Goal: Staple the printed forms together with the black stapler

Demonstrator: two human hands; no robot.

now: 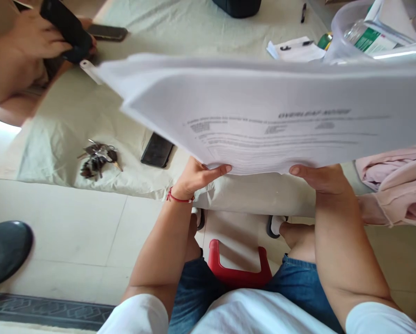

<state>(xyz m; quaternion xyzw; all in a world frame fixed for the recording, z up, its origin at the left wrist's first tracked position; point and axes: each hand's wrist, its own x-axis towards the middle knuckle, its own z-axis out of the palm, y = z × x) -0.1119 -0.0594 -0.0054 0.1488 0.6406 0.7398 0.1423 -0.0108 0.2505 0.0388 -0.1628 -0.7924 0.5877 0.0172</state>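
Note:
A thick stack of large white printed papers (249, 102) is held up above the table by both hands, its near edge sagging slightly between them. My left hand (201, 178), with a red string bracelet at the wrist, grips the near edge with the thumb on top. My right hand (321, 177) holds the same edge farther right, also thumb on top. The fingers of both hands are hidden beneath the sheets. The heading on the top sheet is blurred. Left of the stack, a dark phone (157, 150) lies partly covered by it.
A cloth-covered table (51, 139) bears a bunch of keys (99, 157). Another person's hand (41, 35) holds a black object at far left. A plastic tub (340, 32) with a bottle stands back right, pink fabric (402, 185) lies at right. Below is a red stool (240, 276).

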